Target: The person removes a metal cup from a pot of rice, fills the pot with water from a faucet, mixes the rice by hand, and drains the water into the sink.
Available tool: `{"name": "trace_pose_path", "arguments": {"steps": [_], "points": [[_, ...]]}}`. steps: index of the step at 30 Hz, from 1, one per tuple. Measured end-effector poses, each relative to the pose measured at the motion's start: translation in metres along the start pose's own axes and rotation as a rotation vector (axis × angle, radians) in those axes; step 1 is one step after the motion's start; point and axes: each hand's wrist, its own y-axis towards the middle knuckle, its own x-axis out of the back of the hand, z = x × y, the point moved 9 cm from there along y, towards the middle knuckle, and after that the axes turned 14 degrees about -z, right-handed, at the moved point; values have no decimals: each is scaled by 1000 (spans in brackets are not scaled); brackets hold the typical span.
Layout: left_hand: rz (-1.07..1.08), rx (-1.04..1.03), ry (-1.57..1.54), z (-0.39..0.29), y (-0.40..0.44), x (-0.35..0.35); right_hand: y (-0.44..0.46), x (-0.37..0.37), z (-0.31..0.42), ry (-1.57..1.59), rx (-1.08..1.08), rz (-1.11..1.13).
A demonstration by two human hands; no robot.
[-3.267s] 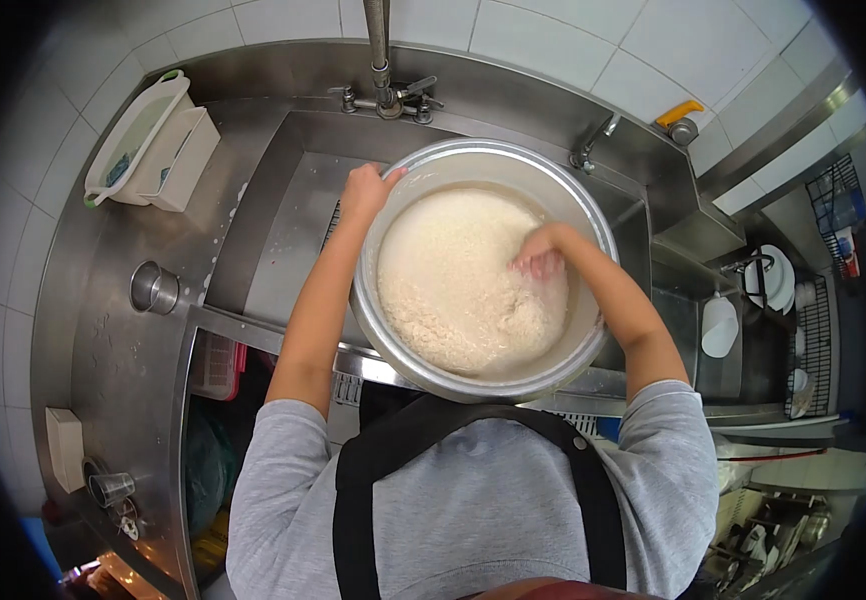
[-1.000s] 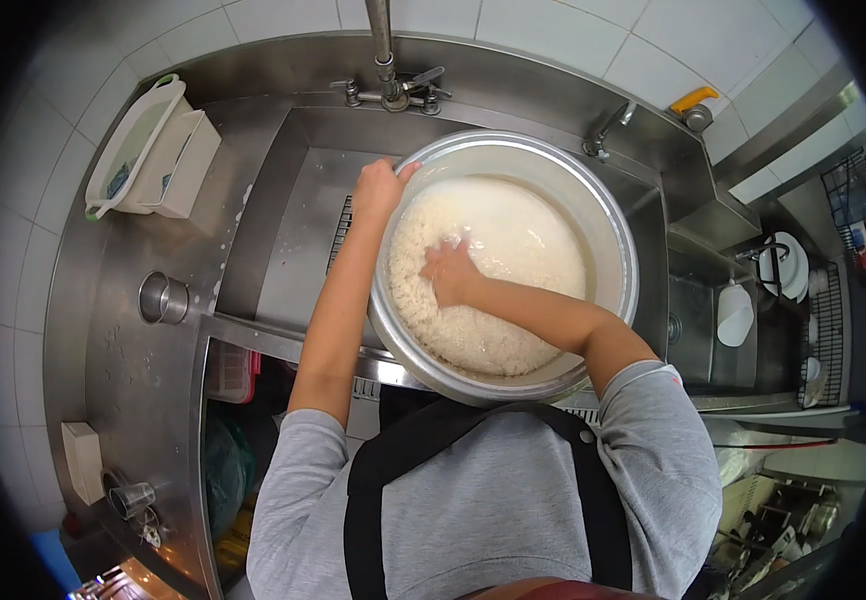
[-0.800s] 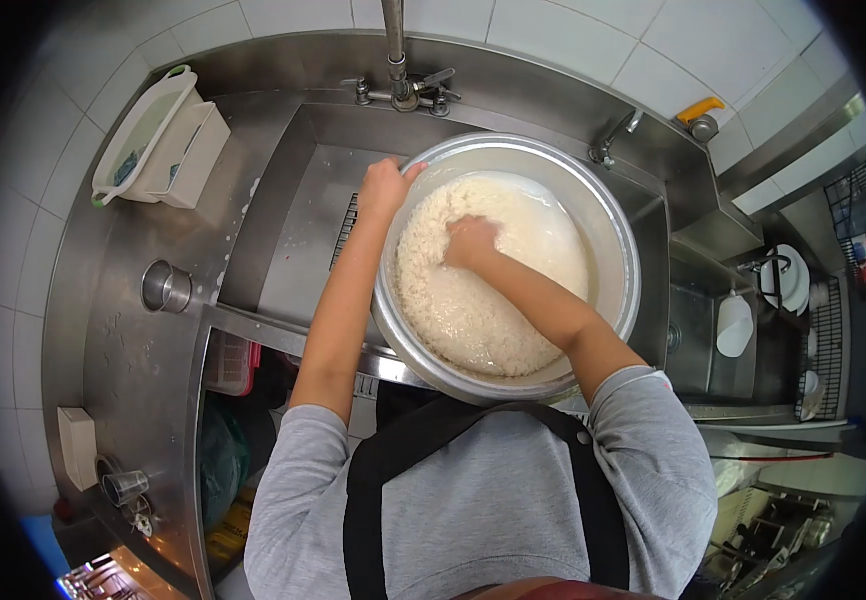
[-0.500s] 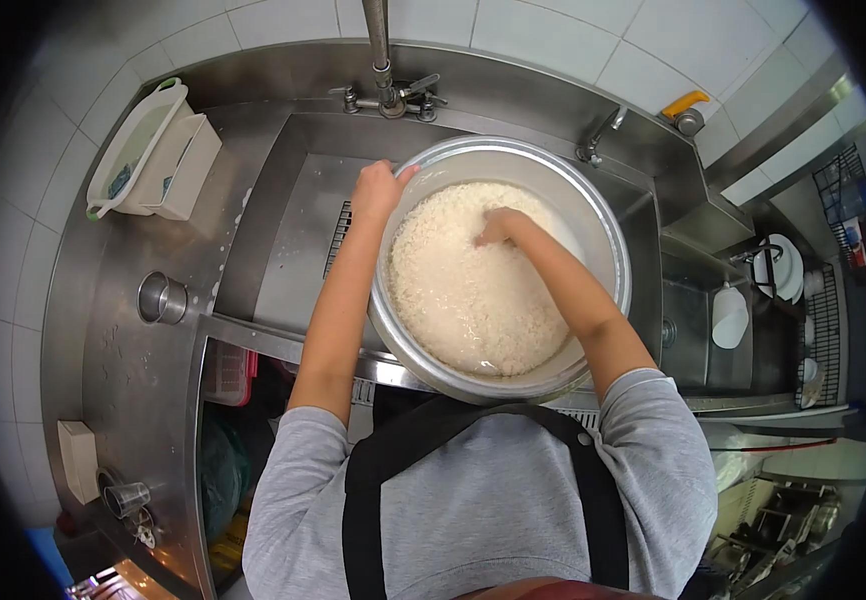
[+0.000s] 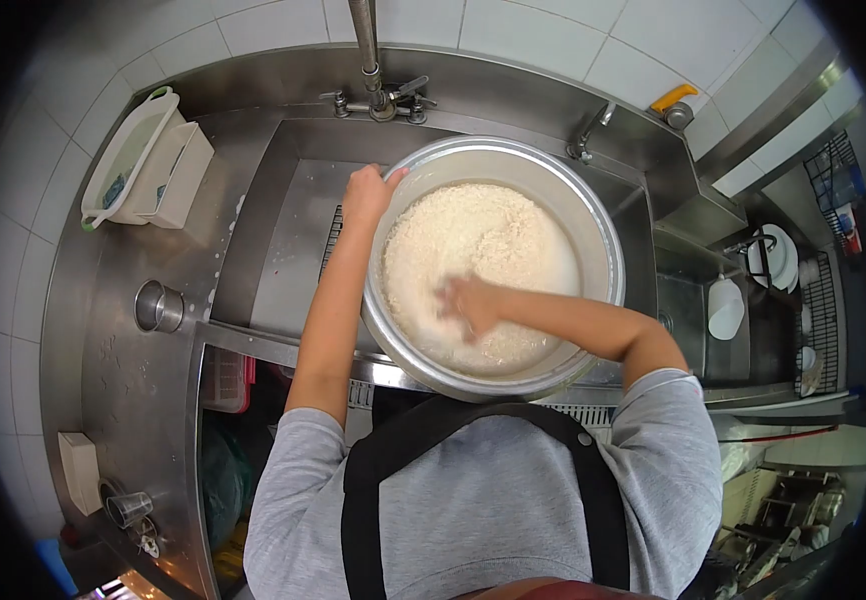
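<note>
A large round metal pot [image 5: 603, 215] rests over the sink's front edge, with white rice [image 5: 478, 225] in cloudy water inside. My left hand [image 5: 367, 192] grips the pot's rim at its upper left, the thumb lying over the rim. Inside the pot, my right hand [image 5: 470, 303] is at the rice surface, left of the centre and toward the front. Its fingers look spread and are slightly blurred by motion; some fingertips are hard to make out against the rice.
Behind the pot stand a faucet [image 5: 383, 104] and a smaller tap [image 5: 583, 140]. A metal cup [image 5: 159, 306] and white bins [image 5: 175, 180] sit on the left counter. To the right, a white jug [image 5: 725, 308] lies in another basin near white plates [image 5: 775, 258].
My right hand has moved about through the rice, from the right side to the left and back, and now toward the front. My left hand has stayed on the rim.
</note>
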Motion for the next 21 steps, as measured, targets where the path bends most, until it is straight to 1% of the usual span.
{"name": "trace_pose_path", "arguments": {"steps": [2,6,8,9,11,12,13,15,16,18,19,21], "points": [[-8,-7,-4,-1,-2,2,-31,-7,37,136,216,118],[-3,9,-7,-7,-1,6,-50,4,-4,83,208,128],[24,3,4,-7,-3,3,-40,23,-50,-61,-103,115],[29,-3,22,-7,-2,2,-33,18,-50,-58,-113,111],[31,-19,37,-7,1,0,-4,4,-67,-116,-237,-11],[7,-29,30,-4,1,-1,7,-15,-67,-131,-307,-52],[-18,-35,24,-4,2,0,9,-28,-45,-116,-226,123],[-16,-33,27,-3,0,2,-2,-30,0,34,37,14],[-15,-33,27,-3,-1,3,-13,-24,-1,36,43,11],[-5,-20,37,-5,-1,6,-35,-4,15,187,253,-7],[10,-7,37,-7,-2,5,-33,3,7,189,252,-5],[20,-16,43,-9,-2,4,-24,7,-44,-10,-1,106]]}}
